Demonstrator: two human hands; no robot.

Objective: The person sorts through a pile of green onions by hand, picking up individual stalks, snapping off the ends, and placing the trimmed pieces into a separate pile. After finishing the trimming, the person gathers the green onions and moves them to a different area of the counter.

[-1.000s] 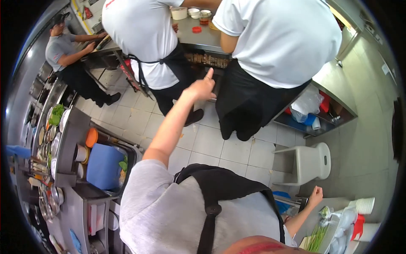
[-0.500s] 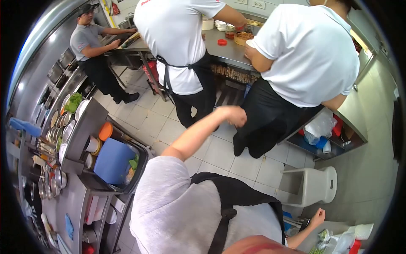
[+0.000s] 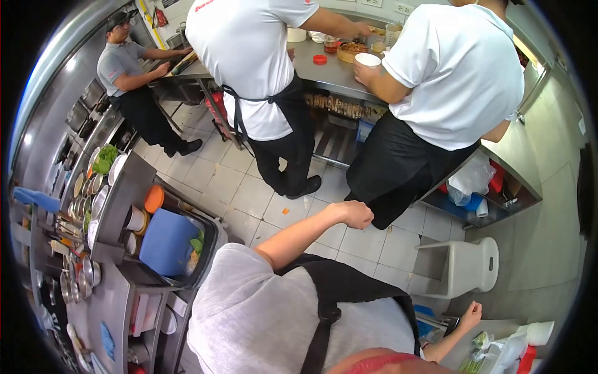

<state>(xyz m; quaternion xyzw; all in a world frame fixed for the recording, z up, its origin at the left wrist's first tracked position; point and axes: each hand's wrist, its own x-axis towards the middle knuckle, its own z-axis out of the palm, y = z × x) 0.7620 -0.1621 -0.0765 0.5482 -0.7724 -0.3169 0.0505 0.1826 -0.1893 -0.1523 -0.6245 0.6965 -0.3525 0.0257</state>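
Observation:
My left hand [image 3: 356, 214] is loosely closed, held out in front of my body above the tiled floor. Nothing shows in its fingers, and it looks close to the black trousers [image 3: 389, 165] of the nearest co-worker, though I cannot tell the gap. At the lower right, my right hand [image 3: 470, 315] has its fingers curled together, with nothing visible in them. It is beside a counter holding green vegetables [image 3: 474, 358], a clear plastic bag [image 3: 503, 354] and stacked white containers [image 3: 539, 333]. A white plastic stool [image 3: 464, 268] stands beyond it.
Two co-workers in white shirts stand at a steel counter [image 3: 339, 71]; one holds a white bowl [image 3: 368, 60]. A third person [image 3: 128, 81] works at the far left. A bin with a blue lid [image 3: 167, 242] and steel shelving [image 3: 115, 324] stand on the left.
My left hand has moved lower in view and slightly right. A white bowl now shows in the right co-worker's hand. The middle co-worker's arm has shifted, and an orange scrap shows on the floor.

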